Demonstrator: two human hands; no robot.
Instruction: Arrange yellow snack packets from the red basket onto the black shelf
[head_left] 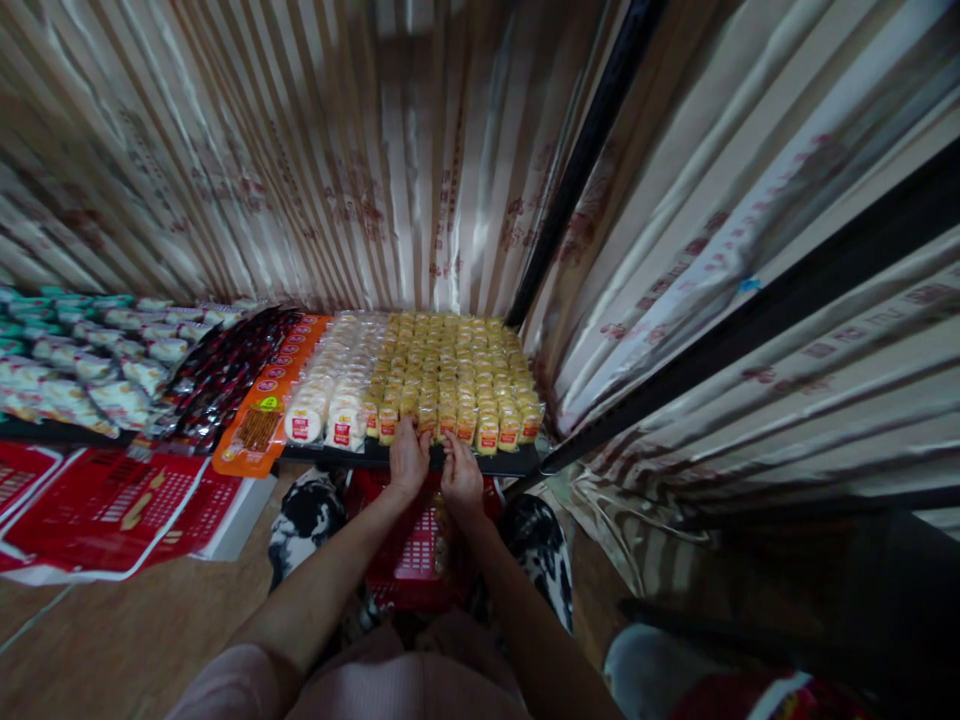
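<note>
Rows of small yellow snack packets [450,360] with red-and-white labels stand on a dark shelf [517,462]. My left hand [409,458] is at the front edge of these rows, its thumb and fingers closed on a packet in the front row. Close beside it, my right hand [460,474] has its fingers bent and pinched against the front packets too. The fingers partly cover the packets they touch. White round packaged snacks [346,418] stand in rows just left of the yellow ones.
Left along the shelf are an orange bag [264,420], dark shiny packets [225,375] and white-and-green packets [124,380]. Below lie a red basket [416,545] between my knees and red boxes [142,505]. A black post [577,150] and striped curtain [300,150] stand behind.
</note>
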